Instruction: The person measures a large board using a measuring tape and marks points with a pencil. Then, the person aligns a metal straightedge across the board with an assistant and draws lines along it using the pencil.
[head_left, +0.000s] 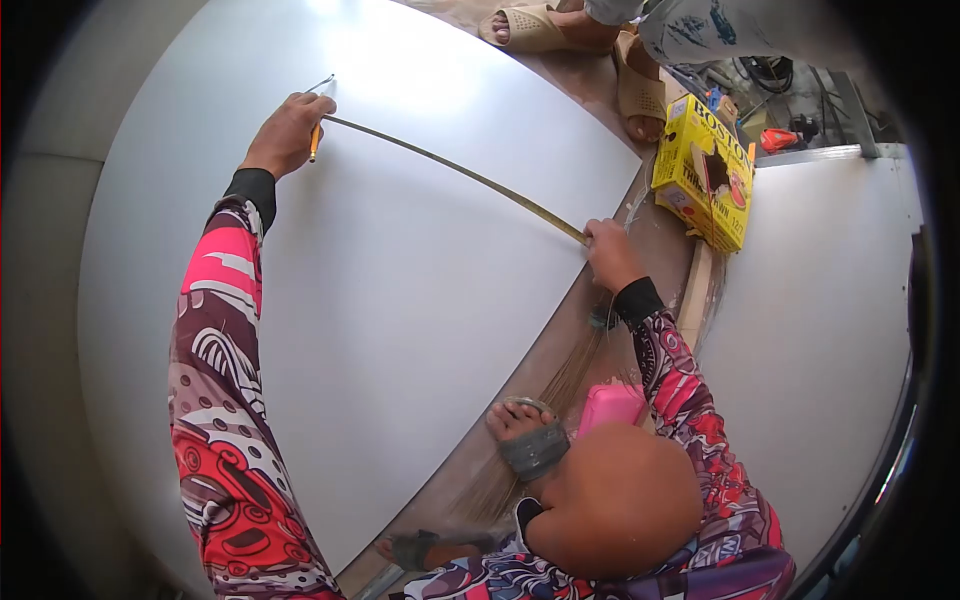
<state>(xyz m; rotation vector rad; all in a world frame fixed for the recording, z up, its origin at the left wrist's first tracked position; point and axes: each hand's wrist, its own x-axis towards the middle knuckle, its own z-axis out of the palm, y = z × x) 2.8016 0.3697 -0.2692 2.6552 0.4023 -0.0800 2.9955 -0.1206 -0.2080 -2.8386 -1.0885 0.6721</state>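
Observation:
A yellow tape measure blade [450, 166] stretches slantwise across a large white sheet [340, 350], bowing slightly. My left hand [285, 135] is closed at the blade's far end and grips an orange pencil [316, 143]. Beyond its fingers pokes a thin grey pointed piece [322, 83], whose kind I cannot make out. At the sheet's right edge, my right hand [612, 255] pinches the near end of the blade. Any tape case is hidden from view.
A yellow BOSTON box [705, 172] stands right of the sheet, near another person's sandalled foot [640, 88]. A broom-like bundle of bristles [575, 365] and a pink object [610, 405] lie by my sandalled foot [525, 435]. Another pale panel [815, 330] lies at right.

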